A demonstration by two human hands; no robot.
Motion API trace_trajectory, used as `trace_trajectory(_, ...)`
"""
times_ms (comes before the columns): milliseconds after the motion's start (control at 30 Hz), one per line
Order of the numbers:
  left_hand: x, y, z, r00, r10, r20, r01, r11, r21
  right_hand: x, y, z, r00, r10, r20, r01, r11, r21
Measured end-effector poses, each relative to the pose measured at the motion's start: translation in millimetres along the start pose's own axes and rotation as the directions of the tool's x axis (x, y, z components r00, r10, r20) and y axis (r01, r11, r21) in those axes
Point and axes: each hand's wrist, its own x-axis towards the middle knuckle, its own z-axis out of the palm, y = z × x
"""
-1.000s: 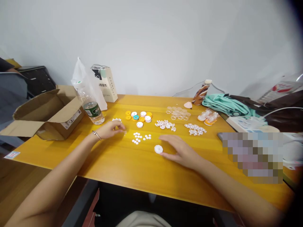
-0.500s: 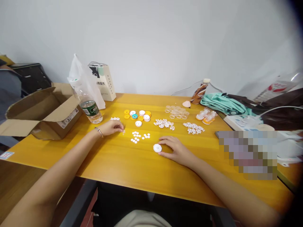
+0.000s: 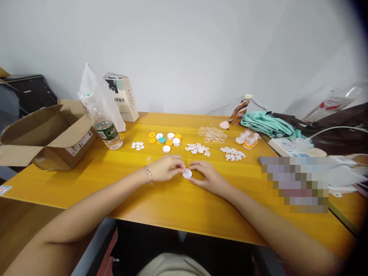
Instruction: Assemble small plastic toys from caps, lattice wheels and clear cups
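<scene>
My right hand rests on the table with thumb and fingers around the edge of a round white plastic disc. From the left, my left hand reaches over with thumb and forefinger pinched together at the disc's left edge. Whatever sits in that pinch is too small to make out. Behind the left wrist lie a few tiny clear pieces. The left hand covers the place where small white discs lay.
White spoked parts lie beyond my hands, with more openwork parts to the right. Clear rings and coloured round pieces stand farther back. A water bottle and cardboard box are left; a power strip is right.
My left hand has moved right, from the tiny clear pieces to the white disc. My right hand keeps its hold on the disc. The view has shifted slightly.
</scene>
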Motion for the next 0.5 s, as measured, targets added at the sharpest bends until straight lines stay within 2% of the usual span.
trace_trajectory(100, 12, 0, 22.6, 0.998, -0.062, 0.013, 0.062, 0.998, -0.004, -1, 1, 0, 1.0, -0.007, 0.008, 0.006, 1.0, 0.015)
trace_trajectory(167, 14, -4, 29.4, 0.995, -0.104, -0.01, 0.103, 0.994, -0.019, -1, 2, 0, 1.0, -0.007, 0.003, 0.007, 1.0, 0.024)
trace_trajectory(333, 10, -9, 31.0, 0.991, -0.128, -0.048, 0.125, 0.989, -0.073, -1, 5, 2, 1.0, -0.004, -0.018, 0.004, 0.999, 0.037)
trace_trajectory(500, 11, -8, 34.7, 0.992, -0.124, -0.037, 0.12, 0.986, -0.113, 1, 1, 3, 0.999, 0.043, -0.003, -0.043, 0.999, 0.024)
